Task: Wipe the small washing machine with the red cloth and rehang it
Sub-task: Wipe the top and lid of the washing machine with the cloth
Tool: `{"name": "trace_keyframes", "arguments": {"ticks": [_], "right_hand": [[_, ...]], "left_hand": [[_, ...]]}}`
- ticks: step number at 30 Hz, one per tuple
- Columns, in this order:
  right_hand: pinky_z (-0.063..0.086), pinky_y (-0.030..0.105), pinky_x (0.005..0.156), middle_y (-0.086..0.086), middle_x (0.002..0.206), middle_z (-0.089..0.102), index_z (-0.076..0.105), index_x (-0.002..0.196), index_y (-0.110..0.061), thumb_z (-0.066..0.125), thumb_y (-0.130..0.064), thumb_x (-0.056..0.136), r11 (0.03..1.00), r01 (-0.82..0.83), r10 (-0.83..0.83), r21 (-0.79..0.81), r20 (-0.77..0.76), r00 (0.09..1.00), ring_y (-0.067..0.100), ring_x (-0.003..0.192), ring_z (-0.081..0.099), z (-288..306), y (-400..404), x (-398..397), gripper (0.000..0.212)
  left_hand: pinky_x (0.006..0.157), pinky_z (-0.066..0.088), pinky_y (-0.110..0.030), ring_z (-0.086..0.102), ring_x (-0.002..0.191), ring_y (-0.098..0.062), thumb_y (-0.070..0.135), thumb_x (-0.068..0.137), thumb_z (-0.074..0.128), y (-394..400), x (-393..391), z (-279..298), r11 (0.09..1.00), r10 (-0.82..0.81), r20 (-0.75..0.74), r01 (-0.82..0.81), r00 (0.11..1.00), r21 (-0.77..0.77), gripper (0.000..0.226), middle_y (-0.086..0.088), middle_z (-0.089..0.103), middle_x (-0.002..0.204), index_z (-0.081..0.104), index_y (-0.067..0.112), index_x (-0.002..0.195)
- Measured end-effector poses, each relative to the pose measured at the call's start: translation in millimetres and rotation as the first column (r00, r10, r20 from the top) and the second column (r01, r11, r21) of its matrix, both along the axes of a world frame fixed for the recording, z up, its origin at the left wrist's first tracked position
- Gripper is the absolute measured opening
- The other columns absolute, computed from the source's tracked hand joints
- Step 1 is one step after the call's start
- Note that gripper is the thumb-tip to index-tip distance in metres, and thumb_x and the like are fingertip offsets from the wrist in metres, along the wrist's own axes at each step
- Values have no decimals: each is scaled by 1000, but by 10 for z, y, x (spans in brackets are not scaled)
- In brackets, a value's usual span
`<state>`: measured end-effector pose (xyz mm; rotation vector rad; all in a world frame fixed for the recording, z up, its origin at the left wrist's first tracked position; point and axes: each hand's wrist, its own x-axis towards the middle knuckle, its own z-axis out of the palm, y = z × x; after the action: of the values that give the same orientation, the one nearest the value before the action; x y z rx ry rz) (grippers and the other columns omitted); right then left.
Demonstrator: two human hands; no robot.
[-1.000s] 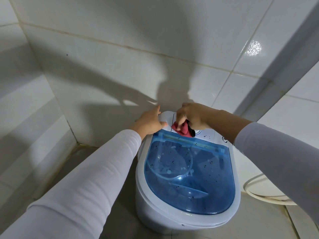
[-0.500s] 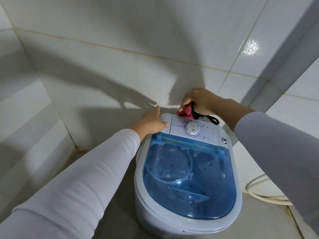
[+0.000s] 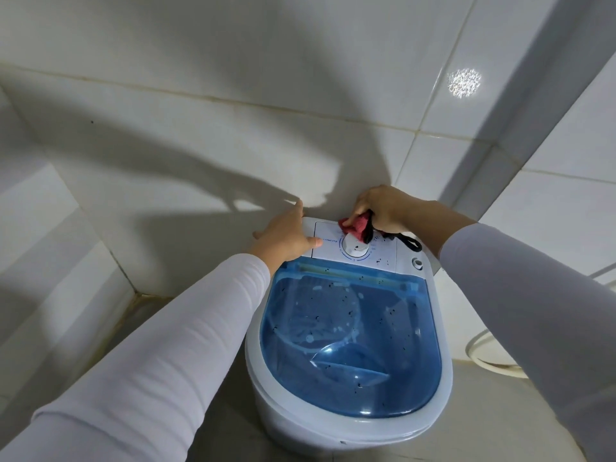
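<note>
A small white washing machine (image 3: 333,425) with a see-through blue lid (image 3: 350,341) stands on the floor against the tiled wall. Its white control panel (image 3: 328,246) at the far end carries a round dial (image 3: 356,250). My right hand (image 3: 386,208) grips the bunched red cloth (image 3: 354,227) and presses it on the panel just above the dial; a black loop (image 3: 409,243) trails from the cloth to the right. My left hand (image 3: 283,235) lies flat on the machine's far left corner, fingers spread, thumb on the panel.
Glossy white tiled walls (image 3: 233,95) close in behind and on the left, with a corner at the right. A pale hose (image 3: 490,363) curves on the floor to the right of the machine. Dark specks dot the lid.
My right hand with the cloth went from the panel's front up to its back edge, then came down onto the panel above the dial. The left hand has stayed on the corner.
</note>
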<state>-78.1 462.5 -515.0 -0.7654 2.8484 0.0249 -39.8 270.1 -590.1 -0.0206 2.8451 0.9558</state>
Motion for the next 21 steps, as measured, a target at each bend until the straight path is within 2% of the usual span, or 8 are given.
{"name": "trace_keyframes", "arguments": {"ticks": [7,12,16,19,21], "right_hand": [[50,40,93,6,113,64,69,115,-24,39,16,79,989,130,-130,-70,8,992,30,108,57,4,286,250,61],[43,33,92,10,116,59,66,120,-21,40,4,91,978,182,-184,-105,-8,983,30,112,51,-42,327,409,47],[39,28,87,-6,93,53,65,121,-18,43,6,88,957,250,-254,-144,-7,967,27,114,50,-116,338,462,46],[37,26,84,4,111,55,64,122,-23,43,6,88,959,252,-255,-129,-12,967,28,111,49,-140,358,537,50],[33,23,79,2,105,53,65,121,-22,44,6,88,951,268,-272,-155,-5,962,27,110,49,-180,377,572,48]], "left_hand": [[112,25,-54,31,141,-25,42,81,66,-14,-6,-101,997,29,-13,-28,999,68,99,7,28,156,-1,24,152],[112,25,-55,30,141,-26,44,81,66,-32,-8,-142,996,43,-22,-41,999,83,99,6,28,156,-1,22,152],[112,26,-55,33,140,-27,47,80,66,-37,-6,-178,994,65,-21,-63,998,88,101,6,31,155,-1,24,152],[111,26,-55,33,140,-27,48,79,66,-41,-23,-190,994,71,-21,-69,997,82,101,6,32,154,-1,24,152],[112,26,-55,33,140,-27,47,79,66,-43,-36,-191,994,73,-17,-71,997,84,102,7,31,155,-1,24,152]]}}
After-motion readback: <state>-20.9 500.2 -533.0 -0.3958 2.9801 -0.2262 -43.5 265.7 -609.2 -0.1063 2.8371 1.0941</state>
